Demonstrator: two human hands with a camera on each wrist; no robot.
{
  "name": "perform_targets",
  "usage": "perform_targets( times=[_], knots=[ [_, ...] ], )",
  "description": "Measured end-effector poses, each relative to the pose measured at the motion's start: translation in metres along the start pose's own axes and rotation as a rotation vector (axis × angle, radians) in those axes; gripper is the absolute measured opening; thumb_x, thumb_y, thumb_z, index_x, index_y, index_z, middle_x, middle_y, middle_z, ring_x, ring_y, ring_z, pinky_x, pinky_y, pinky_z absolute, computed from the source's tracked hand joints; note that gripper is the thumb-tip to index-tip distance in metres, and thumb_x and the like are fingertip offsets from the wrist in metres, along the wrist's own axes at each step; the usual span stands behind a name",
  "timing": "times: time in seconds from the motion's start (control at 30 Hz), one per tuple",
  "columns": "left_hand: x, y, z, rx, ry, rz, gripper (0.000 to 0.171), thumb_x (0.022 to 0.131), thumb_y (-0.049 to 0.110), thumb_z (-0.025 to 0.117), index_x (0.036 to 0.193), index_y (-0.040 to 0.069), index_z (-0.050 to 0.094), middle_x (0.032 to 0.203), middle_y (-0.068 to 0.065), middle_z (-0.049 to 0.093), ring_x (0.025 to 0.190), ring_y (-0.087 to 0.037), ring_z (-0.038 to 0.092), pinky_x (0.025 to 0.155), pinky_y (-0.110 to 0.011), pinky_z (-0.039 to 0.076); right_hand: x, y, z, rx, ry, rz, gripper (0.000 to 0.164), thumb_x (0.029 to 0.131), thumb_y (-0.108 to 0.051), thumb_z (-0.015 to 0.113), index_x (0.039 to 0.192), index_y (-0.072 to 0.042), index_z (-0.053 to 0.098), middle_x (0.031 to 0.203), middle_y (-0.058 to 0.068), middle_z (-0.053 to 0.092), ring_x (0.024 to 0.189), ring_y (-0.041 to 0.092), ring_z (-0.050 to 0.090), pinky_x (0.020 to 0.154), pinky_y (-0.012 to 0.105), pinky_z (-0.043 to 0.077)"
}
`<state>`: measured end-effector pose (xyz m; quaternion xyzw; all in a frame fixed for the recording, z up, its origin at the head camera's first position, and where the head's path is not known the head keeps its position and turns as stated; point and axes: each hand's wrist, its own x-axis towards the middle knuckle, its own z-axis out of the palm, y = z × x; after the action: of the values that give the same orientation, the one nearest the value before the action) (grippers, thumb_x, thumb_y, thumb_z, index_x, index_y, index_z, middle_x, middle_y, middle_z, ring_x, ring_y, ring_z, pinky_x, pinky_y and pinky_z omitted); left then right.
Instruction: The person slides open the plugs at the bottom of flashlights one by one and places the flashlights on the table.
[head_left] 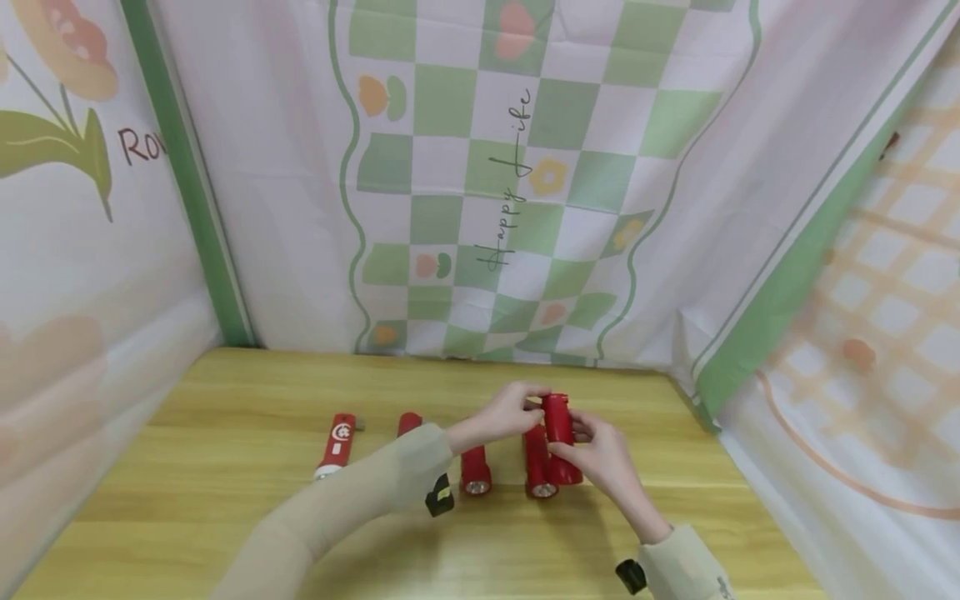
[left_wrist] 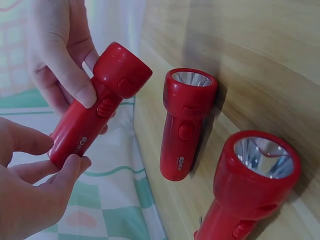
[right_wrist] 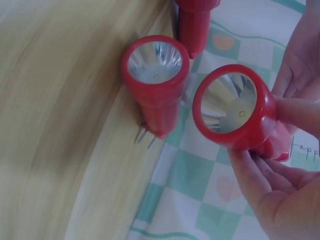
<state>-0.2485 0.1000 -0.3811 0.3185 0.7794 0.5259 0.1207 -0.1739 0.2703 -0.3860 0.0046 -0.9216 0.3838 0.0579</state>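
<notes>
A red flashlight is held up over the table between both hands. My right hand grips it near its wide head, thumb along the body by the switch. The thumb and fingers of my left hand pinch its narrow tail end. In the right wrist view, the lens and silvery reflector of the held flashlight face the camera. Close beside it on the table lies another red flashlight. Two metal prongs stick out at that one's tail.
Further left lie a third red flashlight, one partly hidden behind my left sleeve, and a red one with a white logo. The wooden table meets a printed curtain at its back edge.
</notes>
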Motion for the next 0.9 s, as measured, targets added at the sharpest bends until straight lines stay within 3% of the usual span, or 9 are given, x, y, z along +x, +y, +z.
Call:
perform_targets(
  times=[0.2, 0.4, 0.57, 0.9],
  knots=[
    [-0.011, 0.0, -0.008, 0.029, 0.036, 0.004, 0.044, 0.092, -0.006, 0.051, 0.136, -0.007, 0.054, 0.141, -0.024, 0.056, 0.115, -0.037, 0.066, 0.09, -0.032, 0.06, -0.001, -0.007, 0.003, 0.046, 0.004, -0.006, 0.057, 0.083, -0.015, 0.079, 0.132, 0.005, 0.057, 0.12, 0.026, 0.069, 0.103, 0.035, 0.071, 0.087, 0.044, 0.061],
    [-0.022, -0.003, -0.016, 0.091, 0.031, 0.096, 0.042, 0.095, -0.005, 0.051, 0.137, -0.007, 0.052, 0.139, -0.024, 0.056, 0.118, -0.035, 0.065, 0.094, -0.025, 0.057, -0.002, -0.013, 0.007, 0.067, 0.009, -0.04, 0.056, 0.082, -0.01, 0.079, 0.131, 0.005, 0.057, 0.119, 0.027, 0.069, 0.103, 0.038, 0.071, 0.089, 0.045, 0.06],
    [-0.034, -0.005, -0.022, 0.094, 0.037, 0.119, 0.042, 0.096, -0.004, 0.052, 0.138, -0.006, 0.052, 0.136, -0.022, 0.057, 0.12, -0.034, 0.064, 0.091, -0.021, 0.057, -0.003, -0.018, 0.011, 0.091, -0.001, -0.046, 0.056, 0.081, -0.009, 0.08, 0.131, 0.004, 0.057, 0.119, 0.026, 0.069, 0.102, 0.038, 0.071, 0.088, 0.044, 0.061],
    [-0.048, -0.006, -0.031, 0.083, 0.065, 0.167, 0.041, 0.097, -0.006, 0.051, 0.138, -0.006, 0.052, 0.136, -0.022, 0.058, 0.119, -0.034, 0.065, 0.097, -0.026, 0.056, -0.005, -0.028, 0.017, 0.129, -0.008, -0.061, 0.056, 0.081, -0.01, 0.081, 0.131, 0.002, 0.057, 0.119, 0.024, 0.069, 0.101, 0.037, 0.071, 0.085, 0.039, 0.062]
  ],
)
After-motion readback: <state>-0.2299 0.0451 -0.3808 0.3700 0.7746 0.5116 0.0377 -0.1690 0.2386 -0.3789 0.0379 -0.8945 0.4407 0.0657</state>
